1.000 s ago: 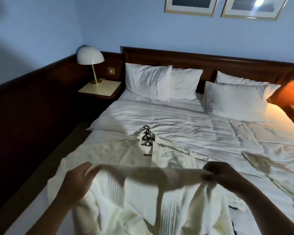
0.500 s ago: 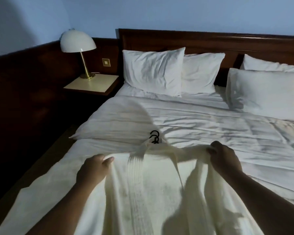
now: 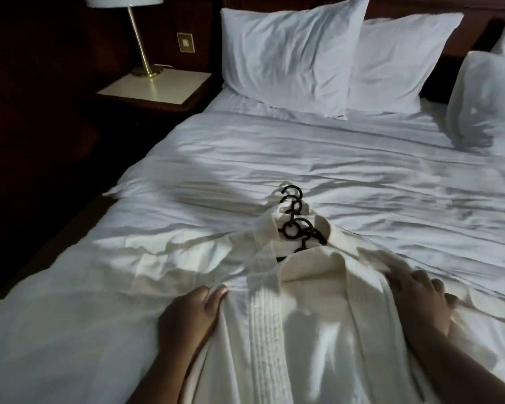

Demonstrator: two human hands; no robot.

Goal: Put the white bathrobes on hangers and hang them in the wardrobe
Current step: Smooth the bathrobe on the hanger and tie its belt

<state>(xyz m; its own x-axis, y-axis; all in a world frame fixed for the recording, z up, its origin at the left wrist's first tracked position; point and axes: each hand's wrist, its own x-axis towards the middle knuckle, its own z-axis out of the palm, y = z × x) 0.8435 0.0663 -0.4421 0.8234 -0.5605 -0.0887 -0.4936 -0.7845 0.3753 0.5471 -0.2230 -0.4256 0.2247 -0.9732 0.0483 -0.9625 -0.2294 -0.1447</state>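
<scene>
While flat on bed, bathrobe in left hand, under right hand.

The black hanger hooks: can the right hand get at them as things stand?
Probably yes: the hanger hooks lie uncovered just beyond the right hand, which rests flat on the bathrobe; nothing lies between.

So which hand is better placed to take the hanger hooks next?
Probably the right hand: it lies flat and open on the robe, fingers aimed toward the hooks, holding nothing. The left hand pinches the robe's edge and would have to let go first.
</scene>
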